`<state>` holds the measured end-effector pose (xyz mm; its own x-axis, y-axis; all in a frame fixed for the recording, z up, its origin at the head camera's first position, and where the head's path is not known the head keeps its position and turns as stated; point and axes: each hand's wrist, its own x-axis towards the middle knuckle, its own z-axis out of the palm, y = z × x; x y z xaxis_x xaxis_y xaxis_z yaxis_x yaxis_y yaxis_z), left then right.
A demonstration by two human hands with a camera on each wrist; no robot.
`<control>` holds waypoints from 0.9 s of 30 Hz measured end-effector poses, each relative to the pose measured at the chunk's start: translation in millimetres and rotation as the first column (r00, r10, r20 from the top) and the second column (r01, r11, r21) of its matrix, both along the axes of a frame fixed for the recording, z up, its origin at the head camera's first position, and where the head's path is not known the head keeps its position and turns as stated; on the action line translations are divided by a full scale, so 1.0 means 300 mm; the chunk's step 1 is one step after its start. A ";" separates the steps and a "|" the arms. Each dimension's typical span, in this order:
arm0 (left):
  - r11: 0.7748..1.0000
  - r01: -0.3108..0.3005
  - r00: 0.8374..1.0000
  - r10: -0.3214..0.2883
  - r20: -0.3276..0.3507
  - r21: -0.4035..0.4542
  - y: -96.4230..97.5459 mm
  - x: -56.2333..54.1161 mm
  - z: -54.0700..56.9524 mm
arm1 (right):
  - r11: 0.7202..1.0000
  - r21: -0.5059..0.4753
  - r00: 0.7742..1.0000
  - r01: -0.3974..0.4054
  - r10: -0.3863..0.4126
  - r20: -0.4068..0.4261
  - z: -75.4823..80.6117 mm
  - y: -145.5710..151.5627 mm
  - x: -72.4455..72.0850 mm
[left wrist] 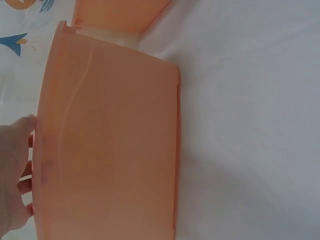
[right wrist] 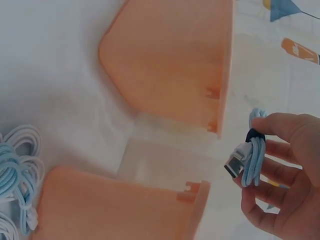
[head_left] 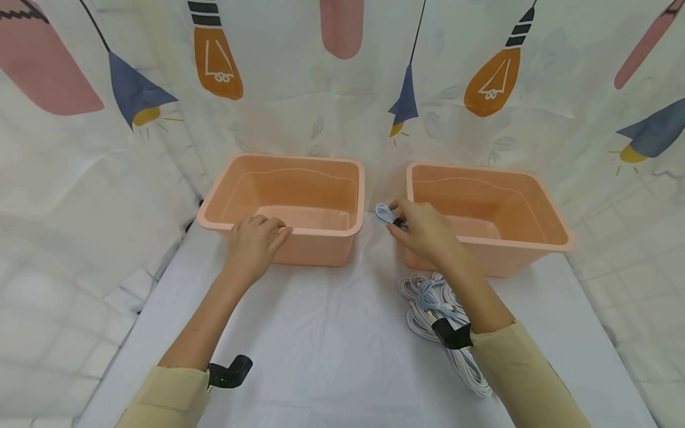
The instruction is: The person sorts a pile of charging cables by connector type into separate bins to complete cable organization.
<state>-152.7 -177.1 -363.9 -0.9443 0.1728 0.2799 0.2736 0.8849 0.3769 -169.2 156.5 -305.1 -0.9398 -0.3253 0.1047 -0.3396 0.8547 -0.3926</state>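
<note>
Between the two bins, my right hand (head_left: 423,229) pinches a light blue USB cable (right wrist: 254,162) between thumb and fingers. The cable is coiled into a small bundle with a black tie round it, and its metal plug faces out in the right wrist view. My left hand (head_left: 253,246) rests with its fingers on the front rim of the left peach bin (head_left: 321,246). Below my right forearm, a pile of white and light blue cables (head_left: 428,309) lies on the table, partly hidden by the arm.
The right peach bin (head_left: 514,258) stands just beyond the cable pile, slightly apart from the left one. A white cloth covers the table (head_left: 332,356). Behind the bins hangs a pale curtain (head_left: 289,77) printed with lamps and bulbs.
</note>
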 end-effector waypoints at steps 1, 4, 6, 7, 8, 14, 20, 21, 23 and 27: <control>1.000 -0.002 1.000 0.002 0.003 0.001 0.000 0.001 0.001 | 1.000 -0.004 1.000 -0.005 0.005 -0.001 0.001 -0.003 -0.004; 1.000 -0.008 1.000 0.008 0.009 0.004 0.000 0.005 0.007 | 1.000 -0.016 1.000 -0.017 0.017 -0.001 0.008 -0.014 -0.018; 1.000 -0.011 1.000 0.011 0.013 0.007 0.000 0.007 0.008 | 1.000 -0.019 1.000 -0.024 0.024 0.002 0.013 -0.022 -0.027; 1.000 -0.013 1.000 0.013 0.016 0.007 0.000 0.007 0.009 | 0.999 -0.019 1.000 -0.026 0.026 0.006 0.018 -0.027 -0.031; 1.000 -0.015 1.000 0.015 0.017 0.005 0.000 0.007 0.009 | 0.999 -0.019 1.000 -0.028 0.028 0.013 0.022 -0.032 -0.036; 1.000 -0.016 1.000 0.016 0.014 0.001 0.007 0.007 0.009 | 1.000 -0.011 0.998 -0.020 0.021 0.067 0.043 -0.069 -0.060; 1.000 -0.015 1.000 0.015 -0.002 0.008 0.009 0.007 0.005 | 0.999 -0.033 0.996 -0.020 0.023 0.086 0.054 -0.106 -0.087; 1.000 -0.016 1.000 0.016 0.000 0.007 0.009 0.006 0.004 | 0.999 -0.039 0.996 -0.021 0.024 0.091 0.055 -0.112 -0.092; 1.000 -0.019 1.000 0.019 0.005 0.005 0.008 0.005 0.003 | 0.999 -0.047 0.995 -0.021 0.026 0.099 0.059 -0.122 -0.101; 1.000 -0.020 1.000 0.020 0.013 0.000 0.008 0.004 0.002 | 0.999 -0.048 0.993 -0.016 0.022 0.116 0.063 -0.141 -0.118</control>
<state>-151.6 -174.6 -363.4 -0.9513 0.1534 0.2675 0.2505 0.8903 0.3803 -204.5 114.3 -286.1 -0.9401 -0.3407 0.0105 -0.3054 0.8282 -0.4699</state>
